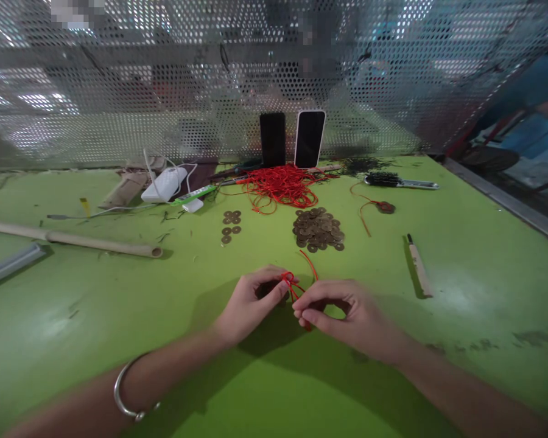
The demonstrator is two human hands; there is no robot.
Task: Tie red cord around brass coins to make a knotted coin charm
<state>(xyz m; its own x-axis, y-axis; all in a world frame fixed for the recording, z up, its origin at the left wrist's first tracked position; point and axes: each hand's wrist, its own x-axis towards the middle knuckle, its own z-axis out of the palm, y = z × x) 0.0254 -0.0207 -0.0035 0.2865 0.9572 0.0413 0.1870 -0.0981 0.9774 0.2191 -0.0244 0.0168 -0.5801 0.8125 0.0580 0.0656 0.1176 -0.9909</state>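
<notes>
Between my hands is a looped red cord [288, 277]. My left hand [261, 299] pinches it near its loop, thumb against fingers. With closed fingertips, my right hand [335, 311] grips the cord's strands just to the right and a little lower. One free end of the cord curves up past my right fingers, and a short red bit shows below them. Beyond my hands lies a pile of round brass coins [317, 230] with holes. Several more coins [228, 230] sit in a small group to its left. Behind the pile is a tangle of red cords [281, 184].
Two phones [273, 139] lean at the perforated metal screen [187, 79]. On the right are a hairbrush [399, 181], a corded coin bundle [385, 207] and a wooden-handled tool [420, 267]. A bamboo pole [95, 243] and a white power bank [164, 185] lie left.
</notes>
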